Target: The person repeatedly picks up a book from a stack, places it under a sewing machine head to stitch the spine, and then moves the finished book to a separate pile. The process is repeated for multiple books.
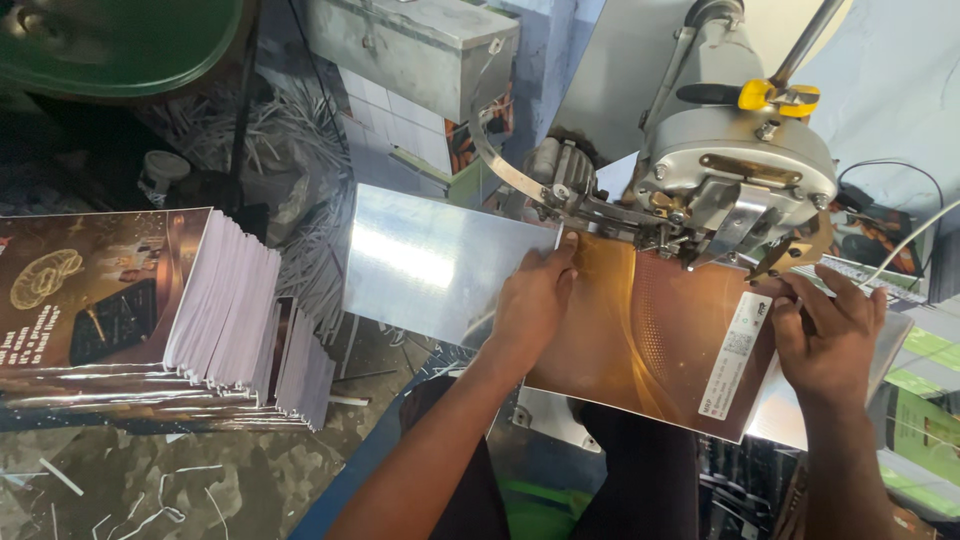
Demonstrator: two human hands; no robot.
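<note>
My left hand (pixel 533 300) lies flat on a glossy brown printed card sheet (pixel 650 345), fingers pointing at the head of a grey metal machine (pixel 735 180). My right hand (pixel 832 335) grips the same sheet by its right edge, beside a white label strip (pixel 735 355). The sheet's far edge sits under the machine head, next to a curved metal arm (pixel 500 165). A shiny silver plate (pixel 430 262) lies left of the sheet, under my left fingers' side.
A tall stack of printed brown sheets (pixel 150 310) stands at the left on a littered floor with paper strips. A grey metal box (pixel 420 45) is behind the machine. A green round object (pixel 120 40) is at top left. Cables and green-printed sheets (pixel 925 380) lie at right.
</note>
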